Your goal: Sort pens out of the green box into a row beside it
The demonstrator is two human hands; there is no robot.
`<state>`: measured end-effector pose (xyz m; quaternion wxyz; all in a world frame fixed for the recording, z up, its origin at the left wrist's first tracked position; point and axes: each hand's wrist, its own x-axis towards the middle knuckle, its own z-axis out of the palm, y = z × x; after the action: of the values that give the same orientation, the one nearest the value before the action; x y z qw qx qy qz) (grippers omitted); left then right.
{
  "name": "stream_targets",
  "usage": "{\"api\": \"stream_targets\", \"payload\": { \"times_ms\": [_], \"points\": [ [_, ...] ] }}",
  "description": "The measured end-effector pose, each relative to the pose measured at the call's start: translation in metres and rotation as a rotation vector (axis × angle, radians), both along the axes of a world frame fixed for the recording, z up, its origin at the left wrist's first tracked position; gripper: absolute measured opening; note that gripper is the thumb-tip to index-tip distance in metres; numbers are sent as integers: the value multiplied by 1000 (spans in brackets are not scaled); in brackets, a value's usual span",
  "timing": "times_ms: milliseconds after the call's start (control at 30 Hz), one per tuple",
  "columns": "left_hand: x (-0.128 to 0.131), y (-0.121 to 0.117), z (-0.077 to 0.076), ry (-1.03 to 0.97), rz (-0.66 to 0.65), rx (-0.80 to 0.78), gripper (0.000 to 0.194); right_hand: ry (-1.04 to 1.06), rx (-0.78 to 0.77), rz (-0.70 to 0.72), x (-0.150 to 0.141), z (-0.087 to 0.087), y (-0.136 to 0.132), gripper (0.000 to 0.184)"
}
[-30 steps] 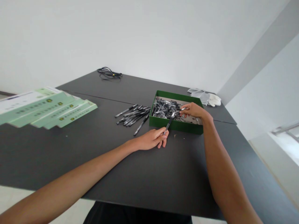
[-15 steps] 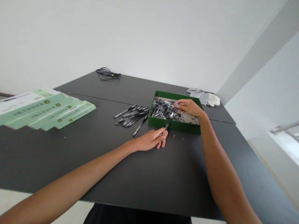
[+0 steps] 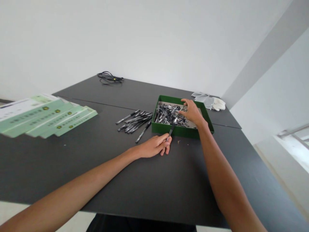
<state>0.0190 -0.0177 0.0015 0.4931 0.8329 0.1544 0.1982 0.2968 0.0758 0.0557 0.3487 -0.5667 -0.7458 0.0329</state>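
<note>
My left hand (image 3: 154,146) rests on the dark table and is closed around a black ballpoint pen (image 3: 171,130), whose far end points up over the front wall of the box. My right hand (image 3: 191,112) hangs over the right part of a green cardboard box (image 3: 175,132), fingers spread, holding no pen that I can see. The box holds a loose heap of black pens (image 3: 170,115). Just left of it, several more black pens (image 3: 135,122) lie side by side on the table, one slightly apart.
Overlapping green-and-white flat cartons (image 3: 45,117) lie at the table's left side. A black cable (image 3: 109,77) sits at the far edge, and white gloves (image 3: 211,103) lie behind the box. A seam crosses the dark table (image 3: 145,180).
My right hand has opened and shifted left over the box, with the pen it held no longer visible in it. My left hand still holds its pen. The view has tilted slightly.
</note>
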Motion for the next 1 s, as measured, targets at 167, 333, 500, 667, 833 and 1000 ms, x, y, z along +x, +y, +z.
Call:
{"api": "stream_targets", "payload": {
  "times_ms": [167,333,500,667,833,1000],
  "points": [
    [0,1,-1,-3,-9,-1,33,-145,9,250,-14,3,-1,20],
    [0,3,-6,-25,-19,3,33,-225,-321,367,-47,-6,-6,24],
    [0,3,-8,-22,-24,6,33,-240,-397,346,-51,-6,-7,13],
    [0,3,-7,-20,-17,12,33,-224,-335,283,-43,-5,-6,19],
    [0,2,-5,-23,-24,20,34,-248,-205,140,-39,5,-11,25],
    [-1,2,-5,-16,-14,29,33,-246,-129,8,-23,21,-16,21]
  ]
}}
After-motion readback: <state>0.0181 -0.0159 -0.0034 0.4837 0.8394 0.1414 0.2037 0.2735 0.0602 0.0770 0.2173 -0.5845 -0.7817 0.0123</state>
